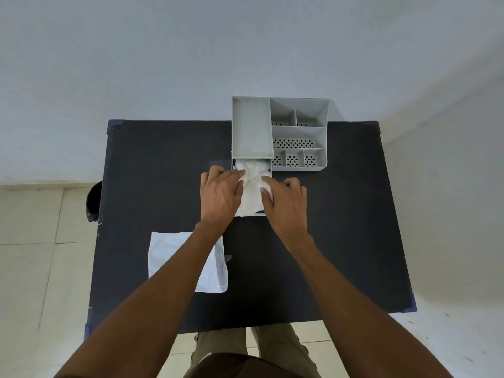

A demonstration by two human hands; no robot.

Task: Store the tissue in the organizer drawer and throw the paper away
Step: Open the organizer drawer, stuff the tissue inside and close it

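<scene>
Here, both hands (253,195) flat on tissue (252,186)

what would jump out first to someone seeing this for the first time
Both hands meet at the middle of the black table, the left hand and right hand pressing white tissue into the pulled-out drawer of a grey organizer at the table's far edge. Next comes the flat white paper lying on the near left of the table, partly under the left forearm.
</scene>
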